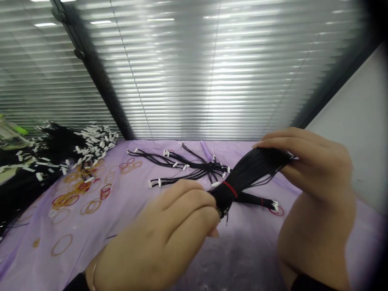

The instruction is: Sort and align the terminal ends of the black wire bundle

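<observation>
A thick bundle of black wires (248,169) is held up between both hands, slanting from lower left to upper right. Around its lower part runs a red rubber band (230,189). My left hand (169,226) is closed on the banded end, where small metallic tips peek out below the fingers. At the upper end my right hand (312,161) pinches the fanned wires between thumb and fingers. Behind them on the table lies another black wire bundle (254,199), tied with a red band and ending in pale tips. Farther back, loose black cables (200,167) with white connectors lie crossed.
A purple plastic sheet (100,250) covers the table. Rubber bands (91,206) in tan and red are scattered at the left. A large heap of black cables with white connectors (97,139) sits at the far left, near a clear container (12,135). Window blinds (194,72) rise behind.
</observation>
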A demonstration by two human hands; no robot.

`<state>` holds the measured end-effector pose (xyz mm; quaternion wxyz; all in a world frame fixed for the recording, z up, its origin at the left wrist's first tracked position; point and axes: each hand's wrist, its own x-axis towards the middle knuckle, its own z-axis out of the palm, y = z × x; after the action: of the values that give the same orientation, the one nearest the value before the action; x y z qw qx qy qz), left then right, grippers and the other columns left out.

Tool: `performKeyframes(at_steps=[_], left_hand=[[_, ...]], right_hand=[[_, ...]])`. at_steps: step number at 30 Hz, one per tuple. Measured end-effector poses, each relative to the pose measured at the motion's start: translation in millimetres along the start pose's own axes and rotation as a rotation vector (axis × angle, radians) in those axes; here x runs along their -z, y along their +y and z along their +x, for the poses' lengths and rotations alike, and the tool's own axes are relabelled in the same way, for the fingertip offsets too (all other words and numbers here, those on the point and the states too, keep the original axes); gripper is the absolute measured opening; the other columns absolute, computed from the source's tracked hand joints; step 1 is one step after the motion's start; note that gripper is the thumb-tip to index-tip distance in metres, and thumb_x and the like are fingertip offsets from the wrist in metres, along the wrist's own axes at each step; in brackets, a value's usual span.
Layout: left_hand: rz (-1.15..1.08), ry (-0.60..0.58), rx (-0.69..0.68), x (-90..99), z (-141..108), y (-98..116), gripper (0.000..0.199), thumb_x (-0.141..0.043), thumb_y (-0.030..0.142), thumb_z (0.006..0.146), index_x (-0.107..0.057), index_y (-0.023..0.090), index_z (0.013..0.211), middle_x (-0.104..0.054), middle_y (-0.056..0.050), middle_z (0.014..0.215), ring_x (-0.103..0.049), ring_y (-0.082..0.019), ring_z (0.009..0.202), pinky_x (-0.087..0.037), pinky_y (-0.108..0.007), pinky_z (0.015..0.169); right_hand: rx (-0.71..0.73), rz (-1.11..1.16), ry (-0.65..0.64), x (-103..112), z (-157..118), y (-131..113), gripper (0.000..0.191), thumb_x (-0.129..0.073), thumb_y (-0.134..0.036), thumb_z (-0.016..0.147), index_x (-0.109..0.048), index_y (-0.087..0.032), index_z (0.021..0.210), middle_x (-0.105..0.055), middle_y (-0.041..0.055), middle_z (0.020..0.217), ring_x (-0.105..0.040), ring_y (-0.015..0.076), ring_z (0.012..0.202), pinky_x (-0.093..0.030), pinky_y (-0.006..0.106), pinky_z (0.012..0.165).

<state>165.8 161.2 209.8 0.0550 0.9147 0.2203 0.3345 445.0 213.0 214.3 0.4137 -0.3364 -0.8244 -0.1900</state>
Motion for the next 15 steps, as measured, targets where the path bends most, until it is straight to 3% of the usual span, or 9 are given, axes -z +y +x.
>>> performKeyframes(at_steps=[3, 8, 12, 15], left_hand=[[-0.028, 0.088, 0.021, 5.7, -2.6, -2.0, 0.017, -0.055, 0.002, 0.084, -0.056, 0.017, 0.092, -0.061, 0.000, 0.095, -0.053, -0.009, 0.091, -0.046, -0.020, 0.083], [-0.004, 0.187, 0.025, -0.9, 0.3, -5.9, 0.017, -0.063, 0.008, 0.081, -0.058, 0.018, 0.093, -0.059, 0.001, 0.091, -0.054, -0.007, 0.083, -0.046, -0.019, 0.075], [-0.031, 0.245, 0.049, -7.2, 0.6, -4.8, 0.021, -0.065, 0.008, 0.079, -0.054, 0.017, 0.095, -0.058, 0.001, 0.090, -0.054, -0.006, 0.084, -0.047, -0.018, 0.078], [-0.072, 0.409, 0.091, -12.0, 0.5, -8.1, 0.035, -0.073, 0.013, 0.074, -0.052, 0.019, 0.101, -0.057, -0.002, 0.100, -0.055, -0.010, 0.095, -0.049, -0.024, 0.088]], right_hand=[[-0.002, -0.072, 0.014, -2.3, -2.2, 7.3, 0.026, -0.058, -0.001, 0.076, -0.063, -0.018, 0.095, -0.067, 0.0051, 0.093, -0.063, 0.0140, 0.086, -0.051, 0.025, 0.077], [0.009, -0.067, -0.018, 3.4, -3.4, 1.7, 0.029, -0.057, -0.001, 0.077, -0.060, -0.020, 0.098, -0.067, 0.0051, 0.093, -0.064, 0.0151, 0.086, -0.050, 0.025, 0.075], [-0.020, -0.038, -0.050, 9.4, -1.6, -5.5, 0.024, -0.058, -0.005, 0.079, -0.059, -0.021, 0.096, -0.066, 0.0030, 0.089, -0.063, 0.0132, 0.080, -0.049, 0.023, 0.070], [-0.015, -0.033, -0.115, 11.9, 0.3, -6.8, 0.018, -0.058, -0.009, 0.081, -0.058, -0.020, 0.094, -0.065, 0.0031, 0.088, -0.062, 0.0121, 0.076, -0.048, 0.022, 0.065]])
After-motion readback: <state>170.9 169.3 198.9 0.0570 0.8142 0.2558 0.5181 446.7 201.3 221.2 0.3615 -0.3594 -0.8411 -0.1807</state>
